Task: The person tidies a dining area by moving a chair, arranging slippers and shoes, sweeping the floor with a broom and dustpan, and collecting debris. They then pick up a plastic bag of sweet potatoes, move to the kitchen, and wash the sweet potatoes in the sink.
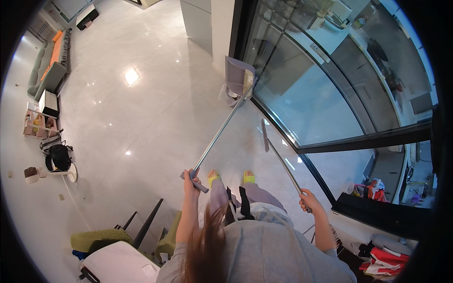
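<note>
My left hand (192, 184) grips the grey handle end of a long-handled dustpan (237, 73). Its metal pole slants forward and right, and the grey pan is beside the dark door frame, over a bin with a plastic liner (224, 94). The pan hides much of that bin, and I cannot tell whether they touch. In my right hand (310, 201) is the grip of a broom (283, 163) with a metal pole. The broom's narrow head (265, 136) is low by the glass door, close to the tiled floor (152, 116).
Glass sliding doors (311, 102) in a dark frame stand to the right, with a kitchen behind. A white table (120, 263) and a green chair (101, 237) are at lower left. Along the left wall are a backpack (59, 157), a pink rack (39, 122) and a sofa (51, 78).
</note>
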`<control>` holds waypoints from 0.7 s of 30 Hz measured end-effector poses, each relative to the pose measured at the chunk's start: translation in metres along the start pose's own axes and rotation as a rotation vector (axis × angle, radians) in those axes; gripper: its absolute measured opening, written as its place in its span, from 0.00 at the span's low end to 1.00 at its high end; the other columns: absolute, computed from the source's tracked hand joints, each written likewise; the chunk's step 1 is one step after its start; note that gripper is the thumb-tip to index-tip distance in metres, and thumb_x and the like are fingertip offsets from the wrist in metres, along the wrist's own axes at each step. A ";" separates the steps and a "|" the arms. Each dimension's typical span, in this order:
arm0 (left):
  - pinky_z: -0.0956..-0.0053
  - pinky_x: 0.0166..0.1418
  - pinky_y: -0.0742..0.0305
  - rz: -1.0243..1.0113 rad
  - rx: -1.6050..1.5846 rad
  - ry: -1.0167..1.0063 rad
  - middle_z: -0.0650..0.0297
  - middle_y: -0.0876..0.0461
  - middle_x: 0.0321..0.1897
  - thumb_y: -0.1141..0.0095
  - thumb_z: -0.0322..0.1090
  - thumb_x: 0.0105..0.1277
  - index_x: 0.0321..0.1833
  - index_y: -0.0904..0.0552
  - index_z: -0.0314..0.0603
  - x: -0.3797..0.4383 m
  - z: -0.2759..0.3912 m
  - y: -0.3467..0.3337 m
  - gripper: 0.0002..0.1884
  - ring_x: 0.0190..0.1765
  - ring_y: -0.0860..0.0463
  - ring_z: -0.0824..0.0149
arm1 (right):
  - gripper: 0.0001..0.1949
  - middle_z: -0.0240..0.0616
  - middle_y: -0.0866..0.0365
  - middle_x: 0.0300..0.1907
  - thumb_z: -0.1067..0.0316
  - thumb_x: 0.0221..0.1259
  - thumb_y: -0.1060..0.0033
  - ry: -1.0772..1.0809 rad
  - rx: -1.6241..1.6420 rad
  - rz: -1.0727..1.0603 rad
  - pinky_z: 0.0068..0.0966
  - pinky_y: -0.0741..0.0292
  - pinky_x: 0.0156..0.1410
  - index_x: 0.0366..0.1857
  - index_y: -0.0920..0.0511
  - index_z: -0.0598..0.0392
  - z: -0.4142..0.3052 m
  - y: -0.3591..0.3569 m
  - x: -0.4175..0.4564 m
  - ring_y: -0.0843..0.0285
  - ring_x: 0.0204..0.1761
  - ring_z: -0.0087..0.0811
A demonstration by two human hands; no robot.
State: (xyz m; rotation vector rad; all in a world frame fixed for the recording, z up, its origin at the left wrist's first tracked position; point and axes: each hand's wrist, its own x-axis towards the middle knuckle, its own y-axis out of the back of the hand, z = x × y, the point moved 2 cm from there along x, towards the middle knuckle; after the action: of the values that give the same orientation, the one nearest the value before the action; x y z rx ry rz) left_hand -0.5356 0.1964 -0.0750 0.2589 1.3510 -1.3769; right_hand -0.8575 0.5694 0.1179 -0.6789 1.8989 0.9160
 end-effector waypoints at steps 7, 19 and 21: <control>0.85 0.24 0.29 0.058 -0.301 0.309 0.54 0.21 0.57 0.52 0.56 0.72 0.53 0.29 0.46 0.084 -0.036 0.008 0.21 0.21 0.28 0.80 | 0.25 0.33 0.27 0.22 0.63 0.67 0.46 -0.085 0.037 0.007 0.23 0.34 0.19 0.66 0.39 0.49 0.015 -0.042 -0.016 0.32 0.16 0.23; 0.83 0.25 0.26 -0.038 -0.698 0.598 0.53 0.20 0.57 0.49 0.52 0.70 0.63 0.31 0.34 0.066 -0.044 0.032 0.29 0.21 0.24 0.76 | 0.25 0.33 0.27 0.23 0.64 0.68 0.47 -0.166 0.101 -0.019 0.23 0.35 0.19 0.68 0.40 0.47 0.010 -0.073 -0.028 0.33 0.17 0.22; 0.83 0.25 0.26 -0.050 -0.694 0.625 0.53 0.20 0.57 0.48 0.51 0.70 0.63 0.30 0.34 0.055 -0.047 0.038 0.29 0.21 0.24 0.76 | 0.25 0.33 0.27 0.23 0.64 0.68 0.47 -0.171 0.107 -0.006 0.23 0.35 0.19 0.68 0.40 0.47 0.008 -0.073 -0.028 0.33 0.17 0.22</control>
State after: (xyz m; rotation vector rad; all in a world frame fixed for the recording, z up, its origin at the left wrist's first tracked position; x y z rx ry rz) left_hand -0.5489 0.2152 -0.1531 0.1868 2.2768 -0.8043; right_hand -0.7866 0.5363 0.1165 -0.5255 1.7790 0.8349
